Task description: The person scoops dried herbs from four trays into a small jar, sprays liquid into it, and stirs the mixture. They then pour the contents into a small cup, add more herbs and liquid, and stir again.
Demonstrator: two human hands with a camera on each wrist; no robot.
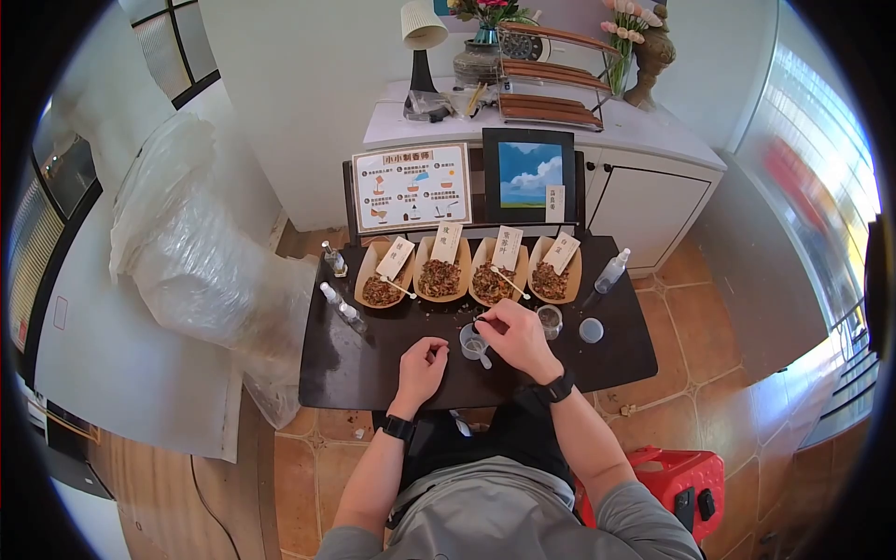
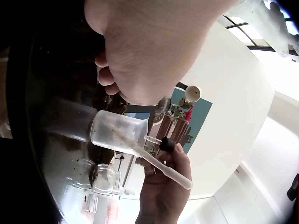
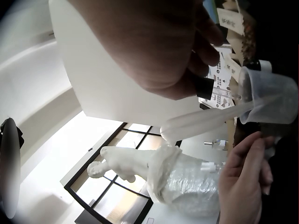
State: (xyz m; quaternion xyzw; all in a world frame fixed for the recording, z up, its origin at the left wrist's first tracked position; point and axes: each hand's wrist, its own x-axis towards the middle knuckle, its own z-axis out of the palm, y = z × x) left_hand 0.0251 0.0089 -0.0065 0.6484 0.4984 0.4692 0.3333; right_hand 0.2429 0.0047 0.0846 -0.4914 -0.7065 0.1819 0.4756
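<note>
A small clear plastic beaker (image 1: pixel 473 344) stands on the dark table (image 1: pixel 355 369) in front of me, with a plastic pipette (image 2: pixel 159 163) leaning in it. My right hand (image 1: pixel 483 326) is just above the beaker and pinches a small dropper by its black bulb (image 2: pixel 167 143). The dropper's clear tip points at the beaker's rim (image 2: pixel 119 133). In the right wrist view the black bulb (image 3: pixel 204 87) sits between my fingertips beside the beaker (image 3: pixel 275 98). My left hand (image 1: pixel 431 351) rests on the table left of the beaker, fingers loosely curled and holding nothing.
Several paper boat trays of dried herbs (image 1: pixel 441 277) with label cards line the table's far side. Spray bottles (image 1: pixel 343 308) stand at the left and one (image 1: pixel 611 271) at the right. A small glass jar (image 1: pixel 550 320) and a lid (image 1: pixel 591 329) are right of the beaker. A red stool (image 1: pixel 686 481) is at my right.
</note>
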